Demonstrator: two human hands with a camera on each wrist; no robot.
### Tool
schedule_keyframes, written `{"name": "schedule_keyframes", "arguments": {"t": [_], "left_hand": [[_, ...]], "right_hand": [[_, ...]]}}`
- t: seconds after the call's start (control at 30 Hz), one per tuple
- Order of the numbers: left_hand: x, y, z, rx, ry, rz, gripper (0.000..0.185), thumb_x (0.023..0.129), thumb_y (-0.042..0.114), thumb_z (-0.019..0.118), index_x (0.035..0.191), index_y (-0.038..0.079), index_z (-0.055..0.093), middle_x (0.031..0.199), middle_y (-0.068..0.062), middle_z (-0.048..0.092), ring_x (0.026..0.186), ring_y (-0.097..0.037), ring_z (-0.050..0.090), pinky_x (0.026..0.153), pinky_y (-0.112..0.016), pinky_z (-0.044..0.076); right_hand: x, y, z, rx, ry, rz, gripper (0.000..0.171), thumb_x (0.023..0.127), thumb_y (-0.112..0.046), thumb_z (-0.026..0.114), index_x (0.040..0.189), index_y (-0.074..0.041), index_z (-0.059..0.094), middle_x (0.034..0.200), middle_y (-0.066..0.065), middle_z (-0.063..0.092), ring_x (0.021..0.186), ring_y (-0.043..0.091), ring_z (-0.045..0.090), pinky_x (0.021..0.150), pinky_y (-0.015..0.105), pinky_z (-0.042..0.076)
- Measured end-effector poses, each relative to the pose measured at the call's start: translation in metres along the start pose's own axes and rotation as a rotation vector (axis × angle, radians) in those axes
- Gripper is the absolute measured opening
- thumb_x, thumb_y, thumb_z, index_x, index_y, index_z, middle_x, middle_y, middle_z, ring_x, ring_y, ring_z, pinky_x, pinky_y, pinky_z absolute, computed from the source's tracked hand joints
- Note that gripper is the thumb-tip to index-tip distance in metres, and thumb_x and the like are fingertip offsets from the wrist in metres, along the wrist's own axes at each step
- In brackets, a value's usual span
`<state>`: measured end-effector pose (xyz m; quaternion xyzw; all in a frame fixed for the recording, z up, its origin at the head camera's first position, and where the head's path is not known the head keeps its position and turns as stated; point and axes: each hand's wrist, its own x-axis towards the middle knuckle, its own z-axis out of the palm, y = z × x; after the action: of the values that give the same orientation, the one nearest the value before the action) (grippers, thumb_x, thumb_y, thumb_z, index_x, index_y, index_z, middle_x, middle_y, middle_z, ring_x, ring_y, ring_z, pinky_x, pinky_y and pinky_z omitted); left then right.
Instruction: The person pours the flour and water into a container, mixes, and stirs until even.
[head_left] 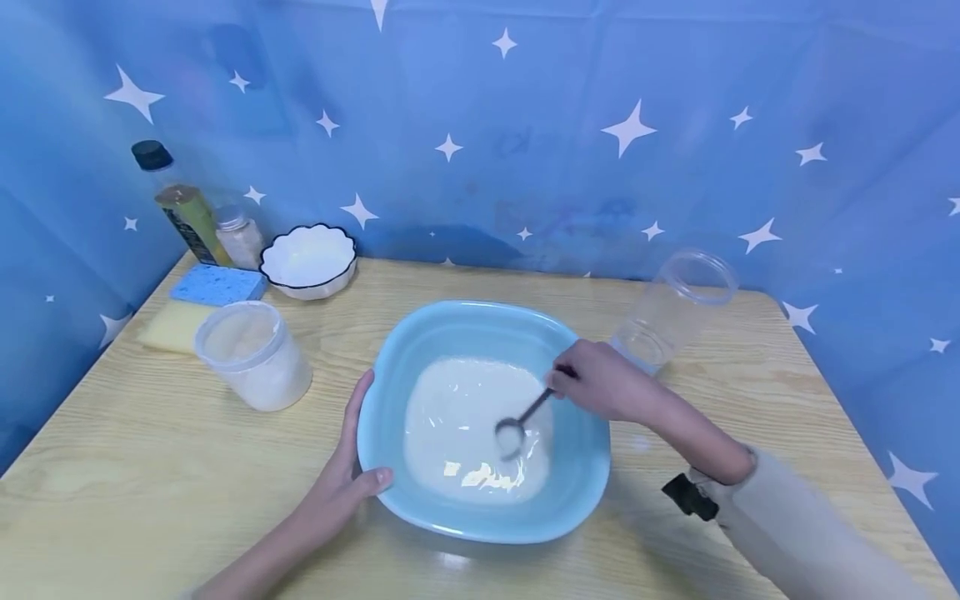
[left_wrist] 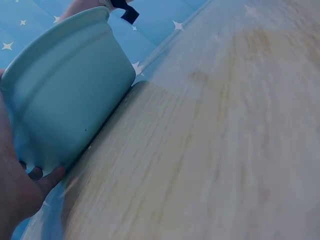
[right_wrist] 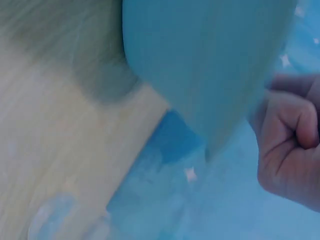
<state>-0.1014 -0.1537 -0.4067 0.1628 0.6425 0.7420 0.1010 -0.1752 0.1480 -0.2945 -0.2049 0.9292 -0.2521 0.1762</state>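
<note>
A light blue basin (head_left: pixel 583 479) holds a pool of milky white liquid (head_left: pixel 450 417). My left hand (head_left: pixel 333 492) grips its left side, thumb at the rim and fingers along the outer wall. In the left wrist view the basin's side (left_wrist: pixel 75 90) rises from the table beside my fingers. Over the right rim, my right hand (head_left: pixel 603 382) holds a dark spoon (head_left: pixel 536 406) by its thin handle. The spoon's round end is blurred and overlaps the liquid. In the right wrist view my curled right fingers (right_wrist: pixel 287 130) show beside the basin, with the spoon hidden.
At left stand a tub of white powder (head_left: pixel 262 367), a blue sponge (head_left: pixel 217 285) on a yellow one (head_left: pixel 172 327), and a scalloped white bowl (head_left: pixel 311 258). Behind them are an oil bottle (head_left: pixel 191 221) and a small jar (head_left: pixel 240 240). A clear container (head_left: pixel 667 312) stands behind my right hand.
</note>
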Motion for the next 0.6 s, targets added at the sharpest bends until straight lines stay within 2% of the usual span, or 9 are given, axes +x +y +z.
{"name": "schedule_keyframes", "arguments": {"t": [0.07, 0.13, 0.23, 0.33, 0.47, 0.6], "left_hand": [[0.0, 0.0, 0.0, 0.001, -0.001, 0.003, 0.091, 0.082, 0.005, 0.054, 0.149, 0.035, -0.001, 0.153, -0.007, 0.006, 0.125, -0.046, 0.03, 0.077, -0.041, 0.054], [0.001, -0.001, 0.001, 0.008, 0.002, 0.012, 0.091, 0.081, 0.006, 0.054, 0.149, 0.034, -0.001, 0.153, -0.007, 0.006, 0.126, -0.046, 0.03, 0.078, -0.04, 0.054], [0.001, -0.001, 0.001, 0.016, -0.002, 0.033, 0.092, 0.081, 0.006, 0.055, 0.149, 0.033, -0.001, 0.153, -0.008, 0.007, 0.126, -0.045, 0.03, 0.08, -0.04, 0.053], [0.001, 0.0, 0.001, 0.021, -0.003, 0.049, 0.092, 0.081, 0.006, 0.054, 0.149, 0.031, -0.001, 0.153, -0.008, 0.007, 0.126, -0.044, 0.03, 0.081, -0.04, 0.053], [0.0, 0.001, 0.002, 0.024, -0.001, 0.042, 0.091, 0.081, 0.005, 0.053, 0.149, 0.031, -0.001, 0.152, -0.009, 0.007, 0.125, -0.045, 0.03, 0.08, -0.04, 0.053], [0.0, 0.001, 0.003, 0.026, 0.001, 0.026, 0.091, 0.081, 0.005, 0.052, 0.149, 0.032, -0.001, 0.152, -0.009, 0.007, 0.124, -0.046, 0.031, 0.079, -0.04, 0.053]], "right_hand": [[0.006, -0.006, 0.008, 0.004, 0.042, -0.02, 0.026, 0.091, -0.009, 0.052, 0.07, -0.005, 0.065, 0.052, -0.003, 0.045, 0.045, 0.008, 0.035, 0.042, 0.023, 0.033], [0.011, -0.014, 0.018, 0.028, 0.045, -0.057, 0.024, 0.091, -0.009, 0.052, 0.072, -0.004, 0.067, 0.053, -0.003, 0.047, 0.046, 0.008, 0.037, 0.044, 0.023, 0.035], [0.012, -0.024, 0.029, 0.046, -0.004, -0.107, 0.025, 0.09, -0.01, 0.052, 0.07, -0.005, 0.066, 0.052, -0.006, 0.044, 0.047, 0.007, 0.036, 0.045, 0.021, 0.034], [0.007, -0.028, 0.033, 0.053, -0.075, -0.121, 0.028, 0.09, -0.01, 0.053, 0.064, -0.007, 0.063, 0.05, -0.007, 0.038, 0.046, 0.005, 0.033, 0.045, 0.019, 0.031], [-0.003, -0.025, 0.022, 0.027, -0.153, -0.118, 0.03, 0.089, -0.008, 0.053, 0.061, -0.008, 0.061, 0.051, -0.008, 0.04, 0.045, 0.004, 0.033, 0.045, 0.018, 0.032], [-0.011, -0.021, 0.001, -0.079, -0.188, -0.122, 0.031, 0.087, -0.006, 0.055, 0.057, -0.011, 0.056, 0.05, -0.008, 0.037, 0.044, 0.004, 0.031, 0.044, 0.017, 0.032]]}}
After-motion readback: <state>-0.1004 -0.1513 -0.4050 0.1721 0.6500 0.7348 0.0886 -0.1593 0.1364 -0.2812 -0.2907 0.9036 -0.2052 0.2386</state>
